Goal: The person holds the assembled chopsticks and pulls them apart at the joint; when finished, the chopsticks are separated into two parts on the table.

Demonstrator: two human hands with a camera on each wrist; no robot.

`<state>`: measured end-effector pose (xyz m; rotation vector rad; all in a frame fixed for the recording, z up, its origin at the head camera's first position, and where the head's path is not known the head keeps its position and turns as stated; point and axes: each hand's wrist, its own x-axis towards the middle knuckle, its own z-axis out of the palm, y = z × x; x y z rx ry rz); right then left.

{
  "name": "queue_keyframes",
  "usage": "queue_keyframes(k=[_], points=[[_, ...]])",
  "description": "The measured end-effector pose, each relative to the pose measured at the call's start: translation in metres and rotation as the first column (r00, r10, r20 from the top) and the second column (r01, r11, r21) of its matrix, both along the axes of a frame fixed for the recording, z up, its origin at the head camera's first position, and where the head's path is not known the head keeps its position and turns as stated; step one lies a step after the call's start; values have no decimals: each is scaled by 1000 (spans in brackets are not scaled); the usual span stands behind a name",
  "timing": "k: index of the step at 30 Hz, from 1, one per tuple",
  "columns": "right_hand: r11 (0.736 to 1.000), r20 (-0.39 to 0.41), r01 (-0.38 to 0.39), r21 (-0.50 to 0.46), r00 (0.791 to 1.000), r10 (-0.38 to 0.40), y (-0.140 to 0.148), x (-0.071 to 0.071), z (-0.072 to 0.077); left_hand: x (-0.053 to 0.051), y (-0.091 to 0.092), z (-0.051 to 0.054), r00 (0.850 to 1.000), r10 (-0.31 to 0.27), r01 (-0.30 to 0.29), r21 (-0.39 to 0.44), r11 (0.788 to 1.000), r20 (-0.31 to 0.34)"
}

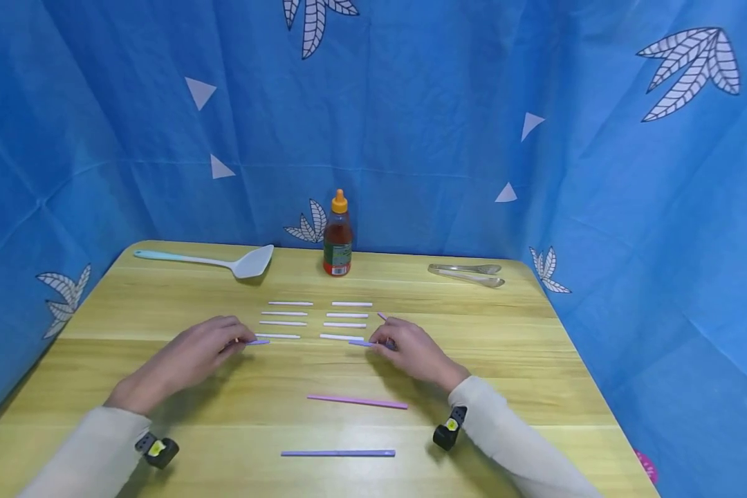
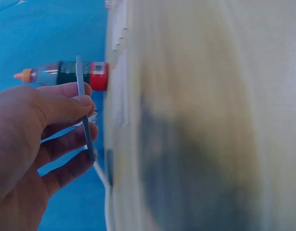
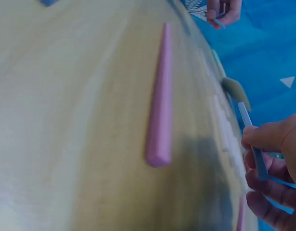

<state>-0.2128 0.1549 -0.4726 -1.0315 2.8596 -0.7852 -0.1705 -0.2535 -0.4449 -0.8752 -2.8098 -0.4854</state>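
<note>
My left hand (image 1: 208, 349) pinches a short purple stick (image 1: 259, 342) at the left; the left wrist view shows the stick (image 2: 85, 115) between thumb and fingers. My right hand (image 1: 413, 351) pinches another purple stick (image 1: 360, 343), also visible in the right wrist view (image 3: 253, 144). Two columns of short pale sticks lie on the table, the left column (image 1: 283, 324) by my left hand and the right column (image 1: 345, 325) by my right. Part of a pink stick (image 1: 382, 316) shows behind my right hand. Nearer the front lie a long pink stick (image 1: 357, 401) and a long purple stick (image 1: 338, 454).
A sauce bottle (image 1: 338, 238) stands at the table's back edge. To its left lies a white spatula (image 1: 252, 263) with a light blue handle, to its right metal tongs (image 1: 467, 274). A blue patterned curtain (image 1: 411, 124) hangs behind the table.
</note>
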Motion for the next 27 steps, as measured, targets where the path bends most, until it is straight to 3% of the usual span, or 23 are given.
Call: queue_keyframes(k=[7, 12, 20, 27], points=[[999, 6, -6, 40, 1000, 6, -11, 5, -11, -3, 7, -18, 998, -16, 16, -4, 1000, 66], [997, -34, -15, 72, 999, 18, -22, 6, -12, -7, 15, -20, 995, -10, 12, -21, 1000, 101], [994, -137, -9, 106, 990, 24, -39, 6, -14, -15, 23, -24, 995, -27, 30, -32, 999, 96], [993, -127, -19, 119, 991, 34, -45, 8, -17, -19, 25, -29, 994, -47, 51, -43, 998, 94]])
